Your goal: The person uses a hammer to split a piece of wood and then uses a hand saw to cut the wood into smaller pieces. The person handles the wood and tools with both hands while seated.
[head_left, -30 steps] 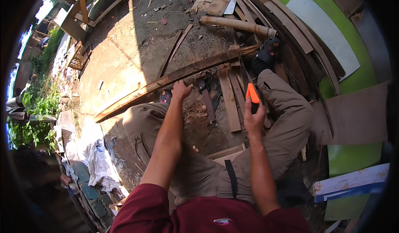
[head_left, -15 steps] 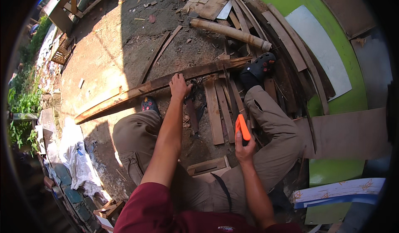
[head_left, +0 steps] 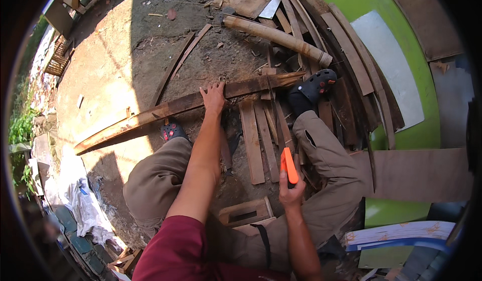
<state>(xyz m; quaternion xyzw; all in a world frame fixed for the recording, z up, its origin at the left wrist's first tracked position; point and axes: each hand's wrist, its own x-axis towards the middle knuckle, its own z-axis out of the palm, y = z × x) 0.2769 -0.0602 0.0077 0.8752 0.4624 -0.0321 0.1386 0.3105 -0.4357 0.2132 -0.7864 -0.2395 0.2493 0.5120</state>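
Observation:
A long weathered wooden plank (head_left: 175, 105) lies slantwise in front of me, its right end splintered. My left hand (head_left: 214, 99) rests palm down on its middle, fingers spread across the wood. My right hand (head_left: 292, 190) is closed round the orange handle of a handsaw (head_left: 288, 166). The saw's narrow blade points away from me, and its far part crosses the plank near the splintered end. Close by that end my right foot wears a dark clog (head_left: 320, 83). The other clog (head_left: 174, 130) is just on the near side of the plank.
Short boards (head_left: 252, 140) lie between my legs, near a small wooden frame (head_left: 246, 212). A bamboo pole (head_left: 276, 37) and stacked planks (head_left: 349, 50) fill the far right, beside green sheets (head_left: 427, 100). White cloth (head_left: 80, 205) lies at the left.
The saw and my right hand have moved back toward me. My left hand's fingers have spread out more on the plank. The view has shifted slightly.

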